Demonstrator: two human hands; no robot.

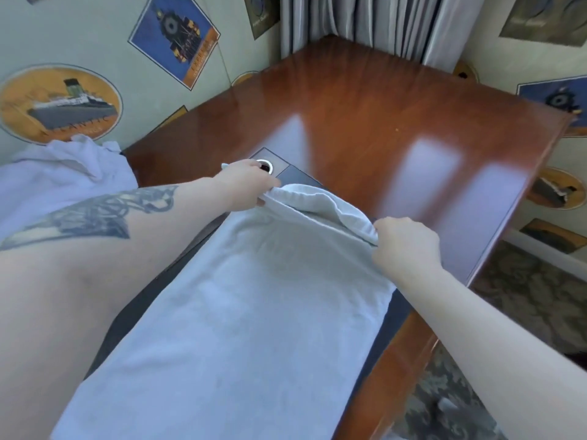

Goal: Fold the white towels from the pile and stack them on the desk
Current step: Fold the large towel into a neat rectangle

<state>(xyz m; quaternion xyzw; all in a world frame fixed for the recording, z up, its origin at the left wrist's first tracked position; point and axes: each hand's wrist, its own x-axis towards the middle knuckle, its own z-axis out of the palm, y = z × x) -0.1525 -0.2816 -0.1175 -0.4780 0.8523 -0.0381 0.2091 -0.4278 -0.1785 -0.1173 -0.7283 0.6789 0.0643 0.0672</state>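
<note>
A long white towel (254, 306) lies lengthwise on the glossy wooden desk (365, 115), running from the near edge toward the middle. My left hand (244, 185) pinches its far left corner. My right hand (403, 242) grips the far right corner. The far edge between them is lifted off the desk and curls over. A pile of white towels (60, 179) sits at the left, beside the desk, partly behind my left forearm.
A dark pad (292, 174) with a round metal grommet (265, 165) lies under the towel's far end. Wallpaper with ship pictures covers the walls. Grey curtains (365, 23) hang behind the desk's far corner. Patterned carpet (524, 296) lies to the right.
</note>
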